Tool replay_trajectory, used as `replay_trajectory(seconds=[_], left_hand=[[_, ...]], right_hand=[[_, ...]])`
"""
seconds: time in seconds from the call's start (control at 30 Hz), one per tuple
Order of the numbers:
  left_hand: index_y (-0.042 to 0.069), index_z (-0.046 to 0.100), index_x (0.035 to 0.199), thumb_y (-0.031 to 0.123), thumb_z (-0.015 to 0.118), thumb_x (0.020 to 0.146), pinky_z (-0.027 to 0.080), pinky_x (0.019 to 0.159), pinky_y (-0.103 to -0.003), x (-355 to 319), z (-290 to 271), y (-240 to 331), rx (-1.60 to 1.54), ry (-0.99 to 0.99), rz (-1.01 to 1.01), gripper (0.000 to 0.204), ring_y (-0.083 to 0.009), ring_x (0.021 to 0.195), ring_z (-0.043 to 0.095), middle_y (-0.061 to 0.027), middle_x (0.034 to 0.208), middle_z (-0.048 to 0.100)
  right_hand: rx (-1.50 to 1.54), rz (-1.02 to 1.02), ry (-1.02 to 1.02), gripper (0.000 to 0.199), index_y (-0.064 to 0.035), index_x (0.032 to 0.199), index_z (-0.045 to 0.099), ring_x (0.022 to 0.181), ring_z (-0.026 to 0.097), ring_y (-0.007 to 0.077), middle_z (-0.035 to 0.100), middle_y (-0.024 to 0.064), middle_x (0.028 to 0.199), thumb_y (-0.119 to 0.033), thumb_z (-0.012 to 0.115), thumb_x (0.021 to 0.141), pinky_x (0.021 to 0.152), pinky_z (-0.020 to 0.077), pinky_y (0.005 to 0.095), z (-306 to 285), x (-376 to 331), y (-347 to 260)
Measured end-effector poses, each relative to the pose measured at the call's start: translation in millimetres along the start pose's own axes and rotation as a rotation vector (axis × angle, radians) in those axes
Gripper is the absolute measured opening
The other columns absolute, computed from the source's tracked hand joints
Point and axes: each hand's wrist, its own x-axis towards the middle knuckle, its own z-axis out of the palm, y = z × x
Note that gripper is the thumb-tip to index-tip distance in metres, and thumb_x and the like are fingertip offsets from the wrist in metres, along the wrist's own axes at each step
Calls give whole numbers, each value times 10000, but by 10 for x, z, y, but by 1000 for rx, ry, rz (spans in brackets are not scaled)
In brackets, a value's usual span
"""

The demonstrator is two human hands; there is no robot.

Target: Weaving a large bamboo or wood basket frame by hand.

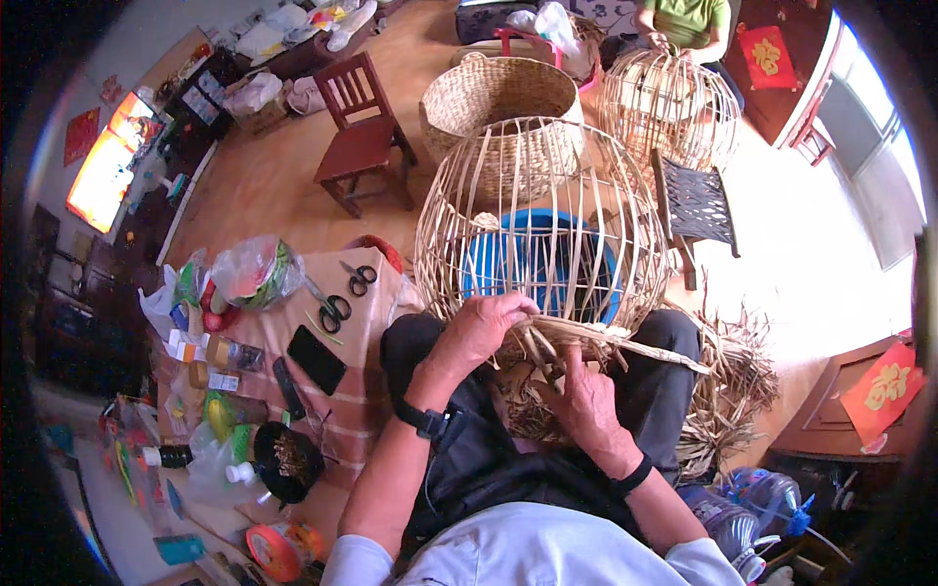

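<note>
An open-ribbed straw basket [440, 210] rests against my knees, its near edge wrapped in twisted dry straw strands [650, 349]. My left hand [484, 327] is closed at that edge, thumb and fingertips pinching the strands. Just below and to the right, my right hand [589, 402] has its index finger stretched up to the underside of the edge. Its thumb stands apart, and I see nothing held in it; the other fingers are partly hidden. Through the ribs shows a blue plastic tub [542, 254]. Loose dry straw [728, 391] hangs and lies around my right knee.
A cloth-covered table [366, 420] at my left bears scissors [335, 313], a black phone [317, 359], bags and bottles. Beyond stand a woven basket [449, 107], a red chair [362, 151] and a stool [696, 200]. Another person [689, 24] handles a second ribbed basket [718, 112].
</note>
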Motion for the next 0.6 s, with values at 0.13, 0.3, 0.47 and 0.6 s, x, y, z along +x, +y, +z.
replay_trajectory(seconds=[0.13,0.3,0.47,0.6], left_hand=[[48,718,1112,92,625,1017,587,809,-404,13,51,-43,4,1,71,141,-349,981,756,-190,988,760],[54,726,1106,78,632,996,590,807,-416,-46,97,-165,-12,40,102,147,-365,962,751,-198,993,758],[45,737,1129,70,661,944,588,869,-428,-114,156,-48,168,66,219,202,-373,975,741,-196,1048,761],[64,719,1256,38,715,856,560,1021,-432,-278,344,57,265,193,239,401,-341,1125,717,-160,1223,750]], right_hand=[[249,20,-194,344,-10,1048,558,734,688,472,682,237,767,-276,756,957,605,546,526,159,-148,35],[250,8,-286,231,7,964,614,675,667,464,635,254,707,-210,645,1036,589,521,529,-430,-239,-314],[475,205,-422,143,12,1038,608,594,509,333,546,224,688,-129,595,1060,610,473,460,-1182,-181,-200],[639,275,-430,196,19,1016,602,602,394,177,556,89,682,-152,558,1101,563,398,342,-1347,-22,-359]])
